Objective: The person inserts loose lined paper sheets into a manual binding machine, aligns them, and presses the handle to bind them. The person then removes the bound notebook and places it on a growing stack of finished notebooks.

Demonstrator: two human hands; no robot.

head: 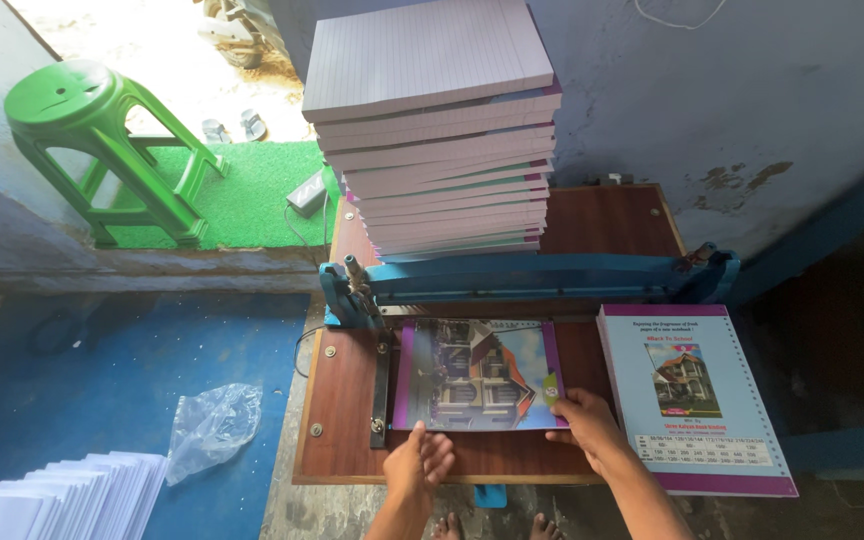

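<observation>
a brown wooden tabletop (342,400) carries a blue machine bar (532,278) across its middle, a tall stack of lined notebooks (442,130) behind it, a notebook with a house cover (477,375) in front, and another notebook (692,395) at its right edge.

Blue press bar (542,278); green stool (102,140); purple-edged notebook cover (477,375).

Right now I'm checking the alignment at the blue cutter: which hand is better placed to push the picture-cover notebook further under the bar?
Probably the left hand: it rests at the near edge of the notebook. The right hand grips the right corner.
</observation>
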